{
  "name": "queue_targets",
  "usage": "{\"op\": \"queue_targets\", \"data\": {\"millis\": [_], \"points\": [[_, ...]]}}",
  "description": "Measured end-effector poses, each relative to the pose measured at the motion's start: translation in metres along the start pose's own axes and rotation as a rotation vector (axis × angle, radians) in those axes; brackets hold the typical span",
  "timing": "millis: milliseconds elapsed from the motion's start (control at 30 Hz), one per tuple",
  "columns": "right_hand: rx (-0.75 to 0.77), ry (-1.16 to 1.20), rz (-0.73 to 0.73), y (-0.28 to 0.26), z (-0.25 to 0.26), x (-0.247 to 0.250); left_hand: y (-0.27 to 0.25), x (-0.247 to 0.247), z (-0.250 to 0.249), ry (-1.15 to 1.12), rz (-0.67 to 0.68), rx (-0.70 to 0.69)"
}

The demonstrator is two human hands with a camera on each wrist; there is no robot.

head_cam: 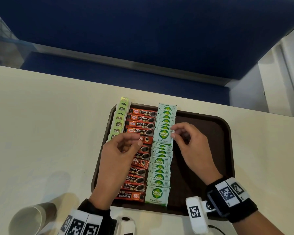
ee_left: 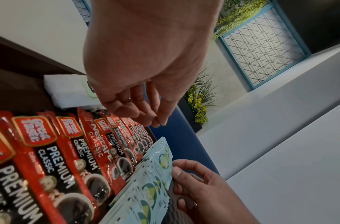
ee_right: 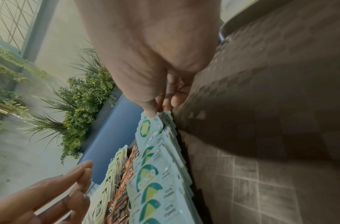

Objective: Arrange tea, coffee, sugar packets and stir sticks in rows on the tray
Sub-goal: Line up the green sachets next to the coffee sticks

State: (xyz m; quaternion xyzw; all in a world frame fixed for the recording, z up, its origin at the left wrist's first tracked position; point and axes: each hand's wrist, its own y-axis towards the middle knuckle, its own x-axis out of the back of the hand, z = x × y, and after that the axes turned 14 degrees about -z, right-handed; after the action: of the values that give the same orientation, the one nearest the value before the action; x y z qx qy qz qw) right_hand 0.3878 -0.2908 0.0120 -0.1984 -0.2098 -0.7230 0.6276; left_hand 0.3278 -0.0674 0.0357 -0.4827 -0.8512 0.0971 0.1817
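Observation:
A brown tray (head_cam: 210, 133) holds three rows: green tea bags (head_cam: 119, 119) along its left rim, red coffee sticks (head_cam: 141, 119) beside them, and pale Coco Sugar packets (head_cam: 159, 170) in the middle. My right hand (head_cam: 173, 132) pinches the right edge of one sugar packet (head_cam: 163, 135) lying on top of that row; the right wrist view shows thumb and finger on the packet (ee_right: 148, 128). Above the coffee row my left hand (head_cam: 134, 140) hovers with loosely curled fingers, and the left wrist view shows it (ee_left: 157, 121) holding nothing. No stir sticks are in view.
The tray's right half (head_cam: 202, 158) is bare brown surface. A paper cup (head_cam: 32, 217) lies on its side on the cream table (head_cam: 49, 116) at the near left. A blue bench (head_cam: 143, 39) runs behind the table's far edge.

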Motion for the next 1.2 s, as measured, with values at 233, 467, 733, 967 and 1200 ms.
{"op": "queue_targets", "data": {"millis": [233,467,733,967,1200], "points": [[-0.051,0.054,-0.014,-0.001,0.000,0.001,-0.001,0.000,0.000,0.006,-0.002,-0.001],[-0.041,0.044,-0.045,-0.002,-0.003,0.008,-0.001,-0.001,0.000,0.025,-0.006,-0.007],[-0.060,0.047,-0.083,-0.011,-0.003,0.023,-0.009,-0.008,-0.011,0.009,0.011,-0.015],[-0.142,0.111,-0.144,-0.046,0.009,0.044,-0.032,-0.019,-0.030,0.009,0.118,-0.036],[-0.235,0.134,-0.236,-0.141,0.025,0.057,-0.078,-0.043,-0.027,0.053,0.364,-0.089]]}}
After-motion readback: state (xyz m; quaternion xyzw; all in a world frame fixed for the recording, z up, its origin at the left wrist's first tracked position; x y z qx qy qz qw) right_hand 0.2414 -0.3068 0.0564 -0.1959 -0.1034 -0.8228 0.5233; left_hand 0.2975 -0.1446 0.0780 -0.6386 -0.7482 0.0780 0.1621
